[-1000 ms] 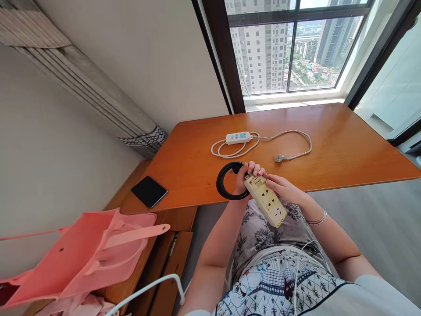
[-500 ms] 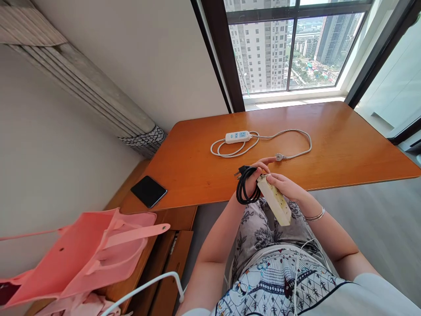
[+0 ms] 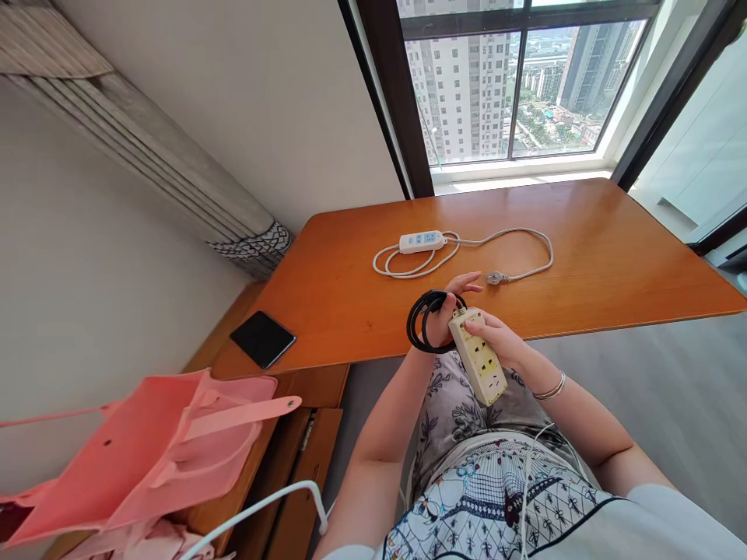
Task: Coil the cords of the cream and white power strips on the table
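- Cream power strip (image 3: 482, 365): held in the air over the lap, just off the table's near edge; right hand (image 3: 495, 341) has it, closed round the upper end with the thumb over the face.
- Long axis slants: cord end up and left, by the left hand (image 3: 440, 325); free end down and right, toward the patterned trousers (image 3: 461, 404).
- From the right grip, most of the strip's length runs down toward the body. Right hand is on it; left hand is right beside the cord end, touching or not can't be told.
- Strip look: boxy, oblong, yellowed plastic, socket face turned up to the camera, dark slots in a row, yellow stains or marks around them.
- Black cable coil (image 3: 415, 320): several round loops at the left hand, left of the strip. Left fingers stretched out, thumb by the loops; pinched or just hung there, cannot tell.
- Wooden table (image 3: 344, 311): beyond the hands.
- Black smartphone (image 3: 262, 340): flat on it, near the left edge.
- Transparent plug (image 3: 495, 278): just beyond the left fingertips, on the white cord (image 3: 540, 233).
- White power strip (image 3: 421, 242): farther back, loosely looped cord beside it.
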Motion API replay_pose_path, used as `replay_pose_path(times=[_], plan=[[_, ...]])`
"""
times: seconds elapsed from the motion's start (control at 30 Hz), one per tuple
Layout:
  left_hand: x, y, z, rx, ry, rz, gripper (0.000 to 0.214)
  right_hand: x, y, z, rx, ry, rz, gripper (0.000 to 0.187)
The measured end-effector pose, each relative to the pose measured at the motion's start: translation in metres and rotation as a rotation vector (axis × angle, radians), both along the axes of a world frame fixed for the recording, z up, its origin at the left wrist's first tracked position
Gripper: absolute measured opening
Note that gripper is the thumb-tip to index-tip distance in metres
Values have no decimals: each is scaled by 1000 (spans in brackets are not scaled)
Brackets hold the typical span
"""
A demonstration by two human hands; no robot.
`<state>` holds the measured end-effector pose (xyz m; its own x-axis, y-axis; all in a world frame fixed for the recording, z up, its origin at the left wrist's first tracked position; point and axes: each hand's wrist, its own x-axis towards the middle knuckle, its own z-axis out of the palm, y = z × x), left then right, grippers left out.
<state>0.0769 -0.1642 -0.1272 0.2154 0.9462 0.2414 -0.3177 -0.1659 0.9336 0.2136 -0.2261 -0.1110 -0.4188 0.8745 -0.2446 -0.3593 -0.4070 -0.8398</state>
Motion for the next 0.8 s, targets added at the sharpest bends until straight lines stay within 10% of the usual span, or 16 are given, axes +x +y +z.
replay_pose_path(times=[0.33, 0.8], plan=[[-24, 21, -5, -296, 86, -442, 42, 6, -2, 2, 75, 9, -109, 64], [-2, 3, 23, -487, -113, -104, 43, 40, 17, -6, 159, -198, -246, 60]])
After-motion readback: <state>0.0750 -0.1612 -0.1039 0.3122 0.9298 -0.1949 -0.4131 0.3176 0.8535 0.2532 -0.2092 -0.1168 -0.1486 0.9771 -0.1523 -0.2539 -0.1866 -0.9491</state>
